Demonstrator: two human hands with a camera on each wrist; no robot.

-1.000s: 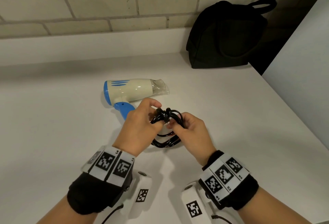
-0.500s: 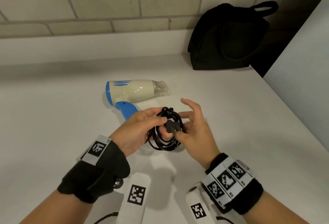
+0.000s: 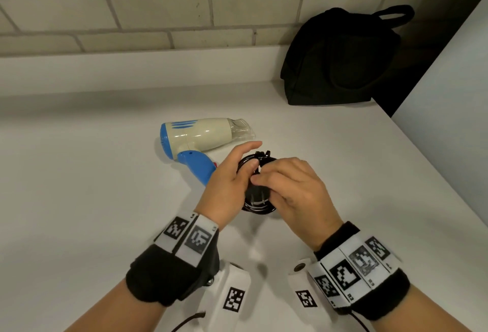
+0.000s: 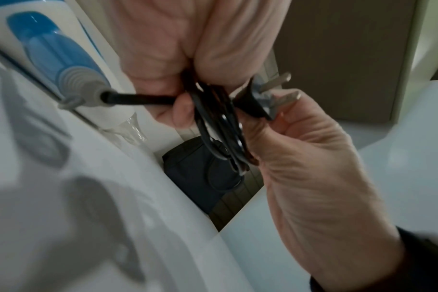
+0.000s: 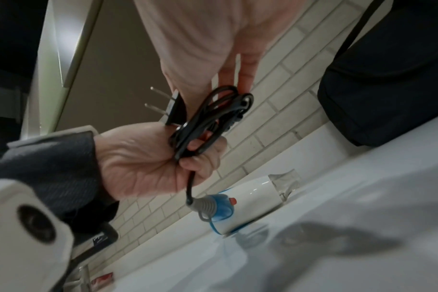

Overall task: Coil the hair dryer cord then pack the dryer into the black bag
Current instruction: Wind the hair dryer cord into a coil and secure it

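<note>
The cream and blue hair dryer (image 3: 200, 136) lies on the white counter (image 3: 79, 186), nozzle to the right. Its black cord (image 3: 258, 206) is wound into a small coil held just above the counter between both hands. My left hand (image 3: 250, 158) grips the coil from the left, index finger raised. My right hand (image 3: 266, 181) covers the coil from the right and pinches the plug (image 4: 255, 102) against it, prongs bare. A short stretch of cord (image 5: 189, 185) runs down to the dryer handle (image 5: 218, 207). The black bag (image 3: 340, 59) stands at the back right, apart from the hands.
A brick wall (image 3: 158, 15) with a white ledge runs along the back. A white panel (image 3: 449, 120) rises on the right beside the bag, and the counter's edge slants along it.
My right hand's fingers, spread half a second ago, have closed over the coil and plug. The left wrist has rolled back palm-down. Dryer and bag have not moved.
</note>
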